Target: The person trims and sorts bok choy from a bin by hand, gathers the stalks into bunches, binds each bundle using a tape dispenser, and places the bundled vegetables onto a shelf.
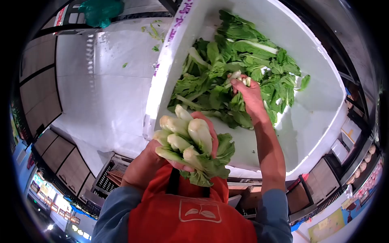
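A bunch of leafy greens [198, 135] with several thick white stem ends pointing up is held in my left hand [210, 131], close to my chest. The fingers wrap round the stems, and the leaves hang toward the red apron. Over the white foam box [310, 133], my right hand [246, 87] is closed round a few pale stems [236, 75]. Loose green leaves [206, 91] lie in the box below and around my right hand.
A white tabletop [109, 93] with leaf scraps [153, 32] lies left of the box. A green plastic bag [101, 12] sits at the top left. Dark crates [107, 178] stand at the lower left. The box's raised walls surround the greens.
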The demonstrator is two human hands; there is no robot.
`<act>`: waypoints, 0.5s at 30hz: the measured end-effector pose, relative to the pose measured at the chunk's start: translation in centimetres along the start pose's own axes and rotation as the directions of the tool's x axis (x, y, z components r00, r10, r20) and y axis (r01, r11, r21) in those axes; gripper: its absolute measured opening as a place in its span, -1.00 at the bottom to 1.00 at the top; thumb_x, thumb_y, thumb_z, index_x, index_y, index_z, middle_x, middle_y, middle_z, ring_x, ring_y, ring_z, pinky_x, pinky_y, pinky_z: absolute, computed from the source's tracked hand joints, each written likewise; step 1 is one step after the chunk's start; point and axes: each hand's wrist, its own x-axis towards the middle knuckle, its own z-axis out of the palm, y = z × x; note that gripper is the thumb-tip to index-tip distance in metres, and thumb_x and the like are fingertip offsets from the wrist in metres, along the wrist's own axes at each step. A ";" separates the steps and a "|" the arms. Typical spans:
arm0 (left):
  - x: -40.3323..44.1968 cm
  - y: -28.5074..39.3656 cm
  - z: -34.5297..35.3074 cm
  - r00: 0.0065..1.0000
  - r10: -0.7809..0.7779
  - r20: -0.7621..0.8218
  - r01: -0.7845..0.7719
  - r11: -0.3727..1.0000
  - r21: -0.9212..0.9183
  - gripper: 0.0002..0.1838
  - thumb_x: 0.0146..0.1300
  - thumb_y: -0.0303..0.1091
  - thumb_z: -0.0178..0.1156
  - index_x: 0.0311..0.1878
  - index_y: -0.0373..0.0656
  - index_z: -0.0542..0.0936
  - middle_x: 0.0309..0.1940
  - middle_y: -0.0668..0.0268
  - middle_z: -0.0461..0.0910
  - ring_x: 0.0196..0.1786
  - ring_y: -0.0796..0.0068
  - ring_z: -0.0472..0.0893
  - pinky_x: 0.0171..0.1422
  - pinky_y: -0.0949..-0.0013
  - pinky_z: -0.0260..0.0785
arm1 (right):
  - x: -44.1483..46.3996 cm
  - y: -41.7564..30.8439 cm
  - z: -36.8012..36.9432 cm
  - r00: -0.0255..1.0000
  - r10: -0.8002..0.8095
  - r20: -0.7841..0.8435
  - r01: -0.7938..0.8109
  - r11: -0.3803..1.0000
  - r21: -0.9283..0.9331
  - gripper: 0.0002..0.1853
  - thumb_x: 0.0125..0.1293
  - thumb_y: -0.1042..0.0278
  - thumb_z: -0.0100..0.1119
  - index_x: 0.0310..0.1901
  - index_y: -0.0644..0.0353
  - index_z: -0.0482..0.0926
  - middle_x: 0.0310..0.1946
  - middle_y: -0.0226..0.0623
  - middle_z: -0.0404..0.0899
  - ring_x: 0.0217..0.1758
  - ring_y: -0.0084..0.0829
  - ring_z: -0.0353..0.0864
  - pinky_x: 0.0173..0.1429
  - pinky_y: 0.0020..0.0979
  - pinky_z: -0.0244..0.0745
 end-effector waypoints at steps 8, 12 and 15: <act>1.1 -0.7 -2.1 0.955 -0.251 0.157 0.244 0.968 0.063 -0.30 -0.31 -0.18 0.70 -0.02 -0.12 0.61 -0.22 0.31 0.67 -0.20 0.45 0.66 -0.11 0.42 0.51 | -1.9 -1.1 -6.6 0.993 0.080 -0.085 -0.089 0.989 -0.114 -0.74 0.25 0.32 0.41 -0.09 0.28 0.70 -0.49 -0.50 0.61 -0.48 -0.66 0.42 -0.31 -0.53 0.35; 1.4 0.5 -3.1 0.904 -0.351 0.244 0.351 0.935 0.047 -0.73 0.27 -0.25 0.23 0.01 -0.06 0.63 -0.07 0.33 0.62 -0.10 0.44 0.64 -0.02 0.43 0.52 | -0.2 1.0 -7.8 0.969 0.050 -0.243 -0.092 0.982 -0.166 -0.72 0.21 0.30 0.47 -0.13 0.27 0.69 -0.48 -0.57 0.58 -0.47 -0.68 0.42 -0.32 -0.55 0.35; 2.9 0.0 -5.7 0.681 -0.550 0.483 0.674 0.728 -0.122 -0.57 0.13 -0.18 0.45 -0.01 -0.20 0.63 -0.20 0.20 0.66 -0.25 0.40 0.68 -0.20 0.40 0.55 | 0.1 1.2 -8.4 0.970 0.063 -0.235 -0.097 0.986 -0.135 -0.76 0.22 0.31 0.46 -0.15 0.23 0.69 -0.47 -0.55 0.58 -0.45 -0.67 0.43 -0.29 -0.55 0.33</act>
